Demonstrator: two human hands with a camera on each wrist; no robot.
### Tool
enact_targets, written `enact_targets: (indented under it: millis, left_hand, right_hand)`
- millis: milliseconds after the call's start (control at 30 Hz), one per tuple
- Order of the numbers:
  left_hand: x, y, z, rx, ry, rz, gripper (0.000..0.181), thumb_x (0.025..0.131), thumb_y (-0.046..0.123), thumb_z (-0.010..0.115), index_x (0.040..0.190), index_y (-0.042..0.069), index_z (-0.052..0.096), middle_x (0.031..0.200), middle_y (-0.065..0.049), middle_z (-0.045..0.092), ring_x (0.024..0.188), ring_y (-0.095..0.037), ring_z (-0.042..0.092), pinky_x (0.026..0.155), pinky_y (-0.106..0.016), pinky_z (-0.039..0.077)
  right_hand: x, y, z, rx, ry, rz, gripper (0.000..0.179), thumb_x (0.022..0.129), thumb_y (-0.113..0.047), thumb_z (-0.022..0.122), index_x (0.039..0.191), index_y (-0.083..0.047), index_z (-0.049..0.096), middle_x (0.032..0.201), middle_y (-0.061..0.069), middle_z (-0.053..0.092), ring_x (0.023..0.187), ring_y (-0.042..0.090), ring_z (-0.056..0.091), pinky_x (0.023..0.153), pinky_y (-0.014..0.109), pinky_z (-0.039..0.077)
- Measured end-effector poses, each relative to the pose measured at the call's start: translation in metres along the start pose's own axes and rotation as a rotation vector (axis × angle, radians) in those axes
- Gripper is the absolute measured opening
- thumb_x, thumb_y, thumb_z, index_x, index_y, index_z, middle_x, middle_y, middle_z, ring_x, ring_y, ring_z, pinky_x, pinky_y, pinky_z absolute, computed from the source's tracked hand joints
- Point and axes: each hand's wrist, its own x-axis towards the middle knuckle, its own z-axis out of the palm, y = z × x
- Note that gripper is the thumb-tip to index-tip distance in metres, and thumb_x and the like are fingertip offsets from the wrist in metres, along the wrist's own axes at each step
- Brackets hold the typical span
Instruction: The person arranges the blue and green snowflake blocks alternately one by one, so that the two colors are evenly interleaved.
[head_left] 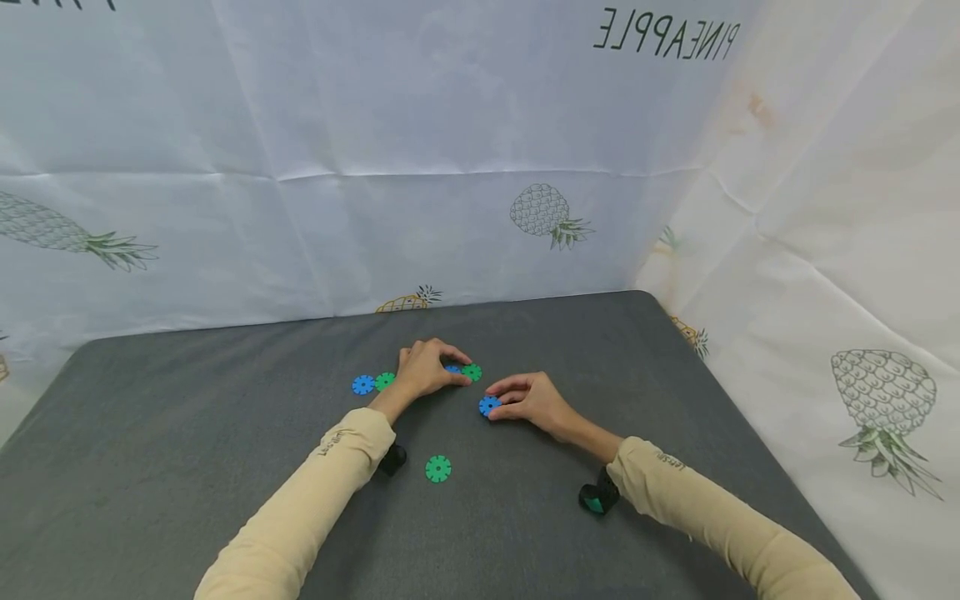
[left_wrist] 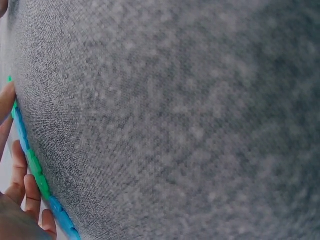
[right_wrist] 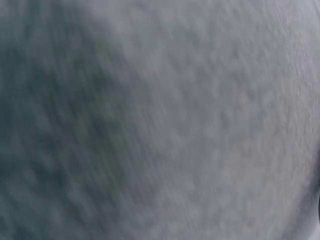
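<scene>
In the head view a row of notched plastic discs in alternating colours lies on the grey table: a blue disc (head_left: 363, 384), a green disc (head_left: 385, 381), then a partly covered blue disc (head_left: 452, 368) and an end green disc (head_left: 472, 372). My left hand (head_left: 426, 367) holds the end green disc between thumb and forefinger, its wrist arching over the row. The left wrist view shows the row edge-on beside the fingers (left_wrist: 31, 195). To the right, my right hand (head_left: 536, 402) pinches a separate blue disc (head_left: 489, 406), apart from the row. The right wrist view shows only blurred cloth.
A loose green disc (head_left: 438, 468) lies nearer the front, between the forearms. Grey cloth covers the table (head_left: 510, 533). A white curtain (head_left: 420, 233) printed with pineapples hangs along the back and right edges. Dark wrist devices (head_left: 598, 495) sit under both sleeves.
</scene>
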Motion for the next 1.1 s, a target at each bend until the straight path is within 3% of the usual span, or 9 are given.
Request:
enact_targets:
  millis: [267, 633, 1100]
  left_hand:
    - [0.003, -0.001, 0.002, 0.013, -0.03, -0.039, 0.026, 0.079, 0.033, 0.079, 0.103, 0.024, 0.076, 0.115, -0.004, 0.063, 0.102, -0.027, 0.052, 0.089, -0.05, 0.029]
    - [0.004, 0.0, 0.003, 0.031, -0.024, -0.057, 0.028, 0.077, 0.037, 0.08, 0.103, 0.027, 0.076, 0.116, -0.002, 0.063, 0.102, -0.025, 0.054, 0.09, -0.05, 0.03]
    - [0.002, 0.0, 0.003, 0.037, -0.026, -0.066, 0.029, 0.077, 0.038, 0.081, 0.103, 0.028, 0.076, 0.116, 0.0, 0.064, 0.1, -0.023, 0.055, 0.09, -0.049, 0.03]
  right_hand:
    - [0.004, 0.003, -0.011, 0.02, 0.034, -0.005, 0.039, 0.077, 0.003, 0.076, 0.113, 0.012, 0.064, 0.099, 0.016, 0.071, 0.083, 0.014, 0.069, 0.076, 0.034, 0.055]
    - [0.011, 0.002, -0.02, 0.011, 0.066, -0.028, 0.037, 0.078, 0.005, 0.075, 0.112, 0.013, 0.064, 0.101, 0.022, 0.069, 0.083, 0.014, 0.069, 0.077, 0.036, 0.055]
    - [0.029, 0.006, -0.026, -0.081, 0.128, -0.047, 0.035, 0.077, 0.003, 0.077, 0.109, 0.01, 0.066, 0.104, 0.02, 0.069, 0.082, 0.01, 0.068, 0.075, 0.029, 0.055]
